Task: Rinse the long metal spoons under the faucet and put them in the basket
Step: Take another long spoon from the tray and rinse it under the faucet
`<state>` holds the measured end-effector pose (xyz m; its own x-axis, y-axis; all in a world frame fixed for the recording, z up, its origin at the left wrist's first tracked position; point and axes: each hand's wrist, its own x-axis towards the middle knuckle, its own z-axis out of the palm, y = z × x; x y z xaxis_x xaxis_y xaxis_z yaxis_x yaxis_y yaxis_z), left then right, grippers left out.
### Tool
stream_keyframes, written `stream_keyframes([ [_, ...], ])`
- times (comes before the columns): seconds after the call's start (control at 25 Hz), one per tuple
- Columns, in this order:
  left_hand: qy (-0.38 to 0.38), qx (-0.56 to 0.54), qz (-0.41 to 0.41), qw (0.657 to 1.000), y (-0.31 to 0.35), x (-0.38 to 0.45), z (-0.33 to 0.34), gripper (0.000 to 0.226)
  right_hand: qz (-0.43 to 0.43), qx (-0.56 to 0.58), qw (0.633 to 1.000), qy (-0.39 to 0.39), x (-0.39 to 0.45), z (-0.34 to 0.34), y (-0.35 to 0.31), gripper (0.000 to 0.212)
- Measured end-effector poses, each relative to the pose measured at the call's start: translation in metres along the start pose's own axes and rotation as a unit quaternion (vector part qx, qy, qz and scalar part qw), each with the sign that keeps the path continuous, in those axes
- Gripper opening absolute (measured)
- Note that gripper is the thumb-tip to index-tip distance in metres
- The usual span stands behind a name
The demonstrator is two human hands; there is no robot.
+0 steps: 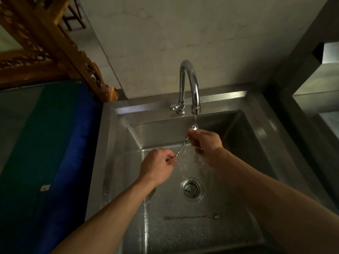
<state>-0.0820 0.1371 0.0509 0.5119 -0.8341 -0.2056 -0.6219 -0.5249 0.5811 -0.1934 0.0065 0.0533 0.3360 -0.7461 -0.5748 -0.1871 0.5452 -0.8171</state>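
Rinsing spoon under faucet
Your left hand pinches its handle end, right hand grips near the bowl; rotate it in the stream. Second spoon lies near in the sink.

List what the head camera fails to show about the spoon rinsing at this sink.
- Basket: not in the head view at all; its place cannot be told.
- Spoon being rinsed: the left hand covers one end, the right hand covers the part near the bowl.
- Object under the left forearm: mostly hidden by the arm, unidentifiable.
- Second spoon on the sink floor: dim and small, its cleanliness unclear.
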Motion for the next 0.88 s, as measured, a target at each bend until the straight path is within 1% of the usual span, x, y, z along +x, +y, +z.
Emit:
stream_keyframes([
  [0.08,0.000,0.000,0.000,1.000,-0.001,0.001,0.000,0.007,0.016,0.010,0.999,0.031,0.002,0.000,-0.001,0.022],
  [0.12,-0.003,-0.004,-0.005,1.000,-0.002,0.001,0.001,0.006,0.019,0.013,0.999,0.026,0.002,0.000,-0.001,0.021],
  [0.2,-0.012,-0.037,-0.022,0.999,-0.005,0.002,0.002,0.008,0.017,0.005,1.000,-0.015,0.001,-0.002,-0.001,0.006],
  [0.24,-0.016,-0.060,-0.030,0.998,-0.007,0.003,0.003,0.012,0.015,-0.002,0.999,-0.035,0.000,-0.002,0.000,0.005],
  [0.28,-0.018,-0.080,-0.035,0.996,-0.009,0.003,0.004,0.016,0.014,-0.009,0.999,-0.049,-0.001,-0.003,0.001,0.013],
  [0.36,-0.017,-0.096,-0.038,0.994,-0.013,0.004,0.006,0.021,0.012,-0.004,0.998,-0.058,-0.002,-0.002,0.001,0.021],
  [0.48,-0.020,-0.099,-0.042,0.994,-0.016,0.005,0.007,0.023,0.010,0.008,0.998,-0.068,-0.003,0.000,0.001,0.023],
  [0.6,-0.021,-0.099,-0.045,0.994,-0.018,0.005,0.007,0.023,0.007,-0.008,0.998,-0.063,-0.002,0.001,0.000,0.017],
  [0.72,-0.019,-0.103,-0.043,0.994,-0.017,0.005,0.005,0.023,-0.002,-0.015,0.999,-0.050,-0.002,0.003,-0.002,0.022],
  [0.8,-0.015,-0.096,-0.044,0.994,-0.016,0.005,0.003,0.024,-0.002,-0.004,0.998,-0.060,-0.001,0.003,-0.001,0.018],
  [0.88,-0.010,-0.085,-0.047,0.995,-0.016,0.006,0.001,0.025,-0.004,-0.002,0.996,-0.088,-0.001,0.002,-0.002,0.010],
])
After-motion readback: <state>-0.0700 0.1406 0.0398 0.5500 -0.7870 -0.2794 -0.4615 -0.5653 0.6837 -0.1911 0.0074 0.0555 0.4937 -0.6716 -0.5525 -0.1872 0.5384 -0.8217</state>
